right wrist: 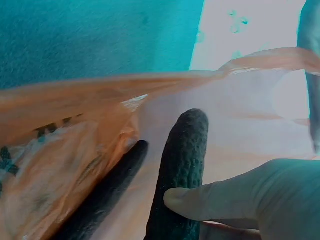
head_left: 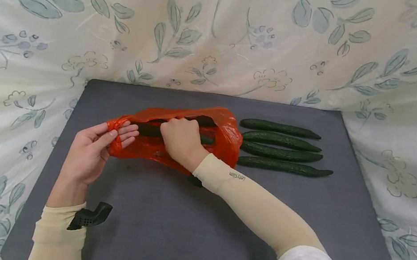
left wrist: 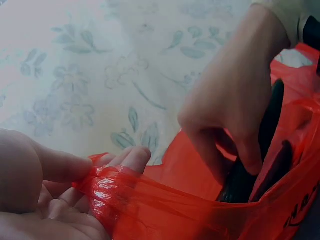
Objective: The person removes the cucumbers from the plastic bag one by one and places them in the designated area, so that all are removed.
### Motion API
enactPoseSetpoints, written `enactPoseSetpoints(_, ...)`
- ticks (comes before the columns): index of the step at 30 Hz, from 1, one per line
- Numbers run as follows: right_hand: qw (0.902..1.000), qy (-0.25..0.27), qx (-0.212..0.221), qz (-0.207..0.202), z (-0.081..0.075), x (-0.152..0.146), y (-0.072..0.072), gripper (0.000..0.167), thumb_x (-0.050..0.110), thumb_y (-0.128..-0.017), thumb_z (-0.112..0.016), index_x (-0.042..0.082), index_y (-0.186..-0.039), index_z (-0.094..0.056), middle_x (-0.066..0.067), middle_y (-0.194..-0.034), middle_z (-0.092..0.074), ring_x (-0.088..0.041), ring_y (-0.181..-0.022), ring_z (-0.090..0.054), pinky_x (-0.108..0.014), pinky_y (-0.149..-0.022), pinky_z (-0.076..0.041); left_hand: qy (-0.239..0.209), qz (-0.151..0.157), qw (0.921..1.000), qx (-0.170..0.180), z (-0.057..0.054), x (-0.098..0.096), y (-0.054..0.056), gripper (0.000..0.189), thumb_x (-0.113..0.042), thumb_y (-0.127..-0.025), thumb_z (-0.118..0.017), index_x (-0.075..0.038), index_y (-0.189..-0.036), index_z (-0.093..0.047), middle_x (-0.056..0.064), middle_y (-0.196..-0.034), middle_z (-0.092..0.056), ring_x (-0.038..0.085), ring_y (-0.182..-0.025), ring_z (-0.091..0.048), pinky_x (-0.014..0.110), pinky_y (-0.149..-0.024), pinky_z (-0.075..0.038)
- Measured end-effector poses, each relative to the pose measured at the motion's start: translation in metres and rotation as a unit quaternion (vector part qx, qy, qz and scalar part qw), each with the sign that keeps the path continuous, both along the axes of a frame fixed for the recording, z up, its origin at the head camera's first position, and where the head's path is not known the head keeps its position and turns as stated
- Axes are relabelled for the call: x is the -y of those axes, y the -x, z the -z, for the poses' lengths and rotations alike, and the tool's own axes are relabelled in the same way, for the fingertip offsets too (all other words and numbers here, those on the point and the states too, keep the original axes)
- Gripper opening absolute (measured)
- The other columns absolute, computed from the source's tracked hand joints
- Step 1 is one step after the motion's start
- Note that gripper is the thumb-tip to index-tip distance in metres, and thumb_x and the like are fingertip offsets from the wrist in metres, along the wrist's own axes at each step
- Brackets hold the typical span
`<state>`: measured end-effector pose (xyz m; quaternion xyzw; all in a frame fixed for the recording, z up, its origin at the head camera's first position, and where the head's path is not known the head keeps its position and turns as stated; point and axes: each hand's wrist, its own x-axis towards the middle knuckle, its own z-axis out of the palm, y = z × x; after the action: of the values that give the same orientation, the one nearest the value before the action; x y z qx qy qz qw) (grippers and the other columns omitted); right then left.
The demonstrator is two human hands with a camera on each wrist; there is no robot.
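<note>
A red plastic bag (head_left: 231, 126) lies on its side with its long opening facing up. My left hand (head_left: 90, 148) pinches the bag's gathered left end between thumb and fingers. Inside the opening, my right hand (head_left: 182, 142) grips a dark green cucumber (right wrist: 182, 155), its thumb pressed on the bumpy skin near one end. Another cucumber (right wrist: 107, 197) lies beside it within the bag. In the left wrist view the held cucumber (left wrist: 271, 120) slants up past the right fingers, its lower end partly hidden by the red film.
Several cucumbers (head_left: 279, 128) lie side by side on the grey table (head_left: 162, 222), just right of the bag. Floral cloth (head_left: 220, 51) hangs behind the table and along both sides. A black wrist device (head_left: 90, 216) sits on the left sleeve.
</note>
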<state>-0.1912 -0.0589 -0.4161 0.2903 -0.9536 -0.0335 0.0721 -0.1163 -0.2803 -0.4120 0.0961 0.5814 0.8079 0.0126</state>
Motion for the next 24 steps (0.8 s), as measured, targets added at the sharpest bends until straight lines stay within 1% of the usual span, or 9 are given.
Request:
enactPoseSetpoints(4, 1.0, 0.0, 0.007, 0.0, -0.007, -0.003, -0.009, 0.018, 0.028, -0.101, -0.076, 0.025, -0.085, -0.08, 0.003, -0.087, -0.071, -0.023, -0.071, -0.064, -0.041, -0.052, -0.06, 0.001, -0.002, 1.0, -0.001, -0.001, 0.001, 0.001, 0.044, -0.002, -0.114, -0.052, 0.022, -0.15, -0.044, 0.02, -0.131, -0.073, 0.032, -0.117, -0.075, 0.041, -0.101, -0.056)
enactPoseSetpoints(5, 1.0, 0.0, 0.008, -0.001, -0.009, -0.004, -0.011, 0.014, 0.029, -0.101, -0.077, 0.025, -0.088, -0.082, 0.003, -0.092, -0.073, -0.023, -0.075, -0.065, -0.043, -0.054, -0.061, 0.0, -0.002, 1.0, -0.002, -0.001, 0.001, 0.001, 0.044, -0.002, -0.114, -0.052, 0.023, -0.15, -0.044, 0.02, -0.132, -0.073, 0.032, -0.117, -0.075, 0.041, -0.101, -0.056)
enactPoseSetpoints(7, 0.9999, 0.001, 0.01, -0.005, -0.013, -0.007, -0.016, 0.01, 0.029, -0.1, -0.078, 0.025, -0.092, -0.083, 0.002, -0.098, -0.074, -0.023, -0.079, -0.065, -0.044, -0.057, -0.063, -0.002, 0.0, 1.0, -0.002, -0.001, 0.001, 0.001, 0.044, -0.002, -0.114, -0.051, 0.023, -0.15, -0.043, 0.02, -0.132, -0.072, 0.031, -0.117, -0.075, 0.041, -0.101, -0.055)
enactPoseSetpoints(10, 0.9998, 0.001, 0.013, -0.014, -0.018, -0.012, -0.023, 0.011, 0.026, -0.098, -0.079, 0.024, -0.087, -0.081, 0.002, -0.099, -0.072, -0.023, -0.08, -0.064, -0.043, -0.054, -0.062, -0.003, 0.001, 1.0, -0.001, -0.002, 0.001, 0.001, 0.045, -0.002, -0.114, -0.051, 0.023, -0.15, -0.043, 0.021, -0.132, -0.072, 0.031, -0.117, -0.075, 0.041, -0.101, -0.055)
enactPoseSetpoints(13, 0.9997, 0.002, 0.015, -0.02, -0.023, -0.018, -0.031, 0.017, 0.024, -0.097, -0.08, 0.023, -0.08, -0.077, 0.002, -0.095, -0.068, -0.023, -0.077, -0.061, -0.039, -0.049, -0.057, -0.003, 0.001, 1.0, 0.002, -0.002, 0.002, 0.001, 0.045, -0.002, -0.114, -0.052, 0.023, -0.15, -0.043, 0.021, -0.132, -0.072, 0.03, -0.117, -0.075, 0.041, -0.102, -0.055)
enactPoseSetpoints(15, 0.9996, 0.005, 0.014, -0.024, -0.027, -0.022, -0.036, 0.019, 0.023, -0.096, -0.08, 0.022, -0.078, -0.075, 0.002, -0.091, -0.066, -0.022, -0.075, -0.059, -0.036, -0.046, -0.054, -0.004, 0.0, 1.0, 0.004, -0.002, 0.002, 0.002, 0.045, -0.002, -0.114, -0.052, 0.022, -0.15, -0.043, 0.021, -0.132, -0.072, 0.031, -0.117, -0.075, 0.041, -0.102, -0.055)
enactPoseSetpoints(18, 0.9994, 0.012, 0.004, -0.033, -0.031, -0.028, -0.043, 0.016, 0.022, -0.094, -0.081, 0.021, -0.08, -0.074, 0.002, -0.088, -0.063, -0.021, -0.073, -0.056, -0.034, -0.044, -0.051, -0.006, -0.001, 1.0, 0.002, -0.002, 0.001, 0.001, 0.045, -0.002, -0.114, -0.052, 0.022, -0.15, -0.043, 0.021, -0.132, -0.072, 0.031, -0.117, -0.075, 0.041, -0.102, -0.055)
enactPoseSetpoints(24, 0.998, 0.021, -0.021, -0.056, -0.038, -0.04, -0.059, 0.009, 0.021, -0.09, -0.084, 0.019, -0.087, -0.076, 0.003, -0.088, -0.062, -0.021, -0.075, -0.058, -0.033, -0.044, -0.052, -0.001, -0.002, 1.0, -0.004, -0.002, 0.001, 0.001, 0.044, -0.003, -0.114, -0.053, 0.023, -0.149, -0.044, 0.021, -0.132, -0.072, 0.031, -0.117, -0.075, 0.041, -0.101, -0.056)
